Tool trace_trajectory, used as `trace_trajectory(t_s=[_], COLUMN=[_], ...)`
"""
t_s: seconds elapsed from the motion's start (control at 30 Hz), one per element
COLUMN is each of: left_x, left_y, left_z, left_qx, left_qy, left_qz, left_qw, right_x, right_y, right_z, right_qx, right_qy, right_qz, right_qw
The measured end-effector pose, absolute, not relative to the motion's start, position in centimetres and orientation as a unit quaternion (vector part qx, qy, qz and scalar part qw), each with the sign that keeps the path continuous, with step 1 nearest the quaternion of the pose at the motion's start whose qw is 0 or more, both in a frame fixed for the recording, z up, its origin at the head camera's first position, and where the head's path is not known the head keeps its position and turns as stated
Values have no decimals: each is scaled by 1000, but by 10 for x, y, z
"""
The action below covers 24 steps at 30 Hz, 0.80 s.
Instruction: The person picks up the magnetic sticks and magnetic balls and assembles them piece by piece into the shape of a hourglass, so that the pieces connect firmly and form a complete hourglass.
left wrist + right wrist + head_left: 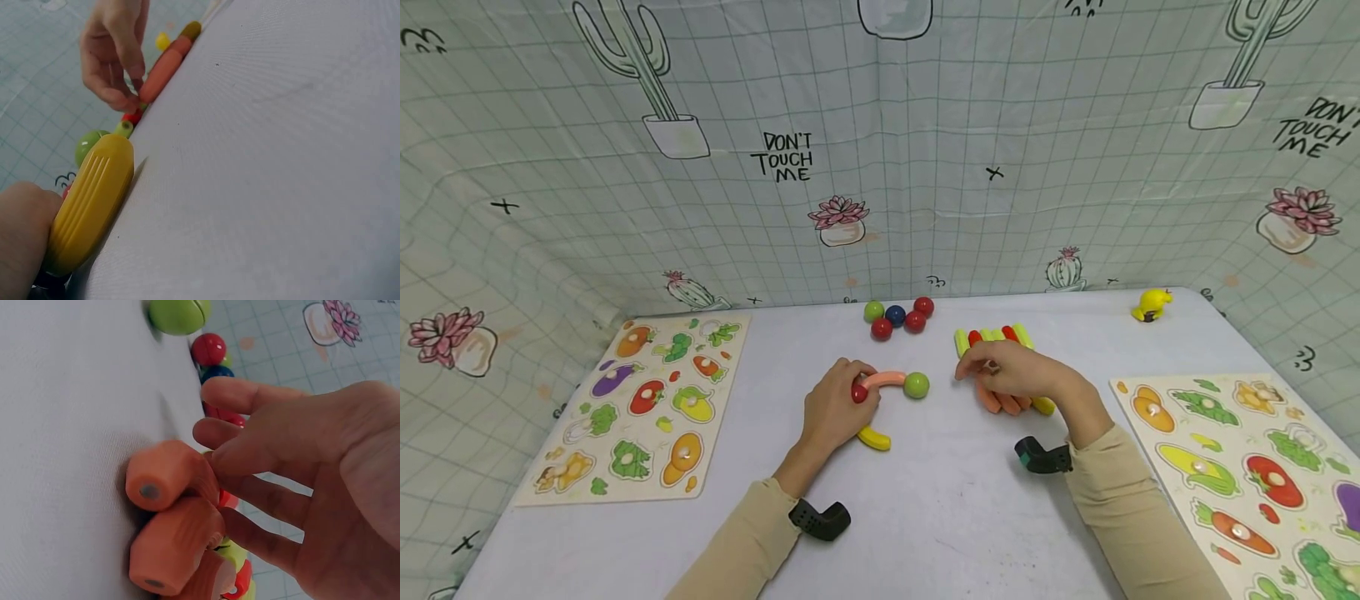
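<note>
My left hand [838, 404] holds a small red ball [859, 392] in its fingers. A curved orange stick [886, 379] runs from that ball to a light green ball [916, 385]. A curved yellow stick [875, 438] comes out from under the left hand; its ribbed side shows large in the left wrist view. My right hand [1011, 368] hovers over a row of curved orange sticks [178, 544], which have small metal dots in their ends. Its fingers are loosely bent, with fingertips right at the nearest orange stick and nothing visibly gripped.
Red, blue and green balls [895, 316] cluster at the back. Light green and red sticks [988, 335] lie beyond the right hand. Vegetable puzzle boards [718, 417] flank the work at left and right. A yellow toy figure [1152, 305] stands at the back right, before the hanging cloth.
</note>
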<state>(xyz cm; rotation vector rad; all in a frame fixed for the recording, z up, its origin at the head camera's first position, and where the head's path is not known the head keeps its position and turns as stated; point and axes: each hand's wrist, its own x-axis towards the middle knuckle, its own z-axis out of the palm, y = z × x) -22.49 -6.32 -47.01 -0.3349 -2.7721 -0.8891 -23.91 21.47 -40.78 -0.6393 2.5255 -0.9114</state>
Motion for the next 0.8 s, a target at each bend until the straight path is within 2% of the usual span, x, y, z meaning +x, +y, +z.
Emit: trace_trajectory(t_s=[0.1, 0.17, 0.5, 0.8], left_x=[-225, -225, -225, -225], left_y=[-63, -63, -63, -63], left_z=[-470, -469, -469, -468], left_qx=[-112, -112, -107, -105], left_qy=[-939, -938, -941, -941], left_qz=[-308, -309, -305, -310], left_qw=[106, 106, 99, 91], right_x=[-238, -238, -237, -237], right_y=[215, 214, 211, 207], right_z=[-408, -408, -410, -411], right_qx=[-189, -178, -177, -198], right_qy=[884, 878, 882, 890], right_qz=[-351, -359, -347, -337], right_qw=[246, 261, 263, 235])
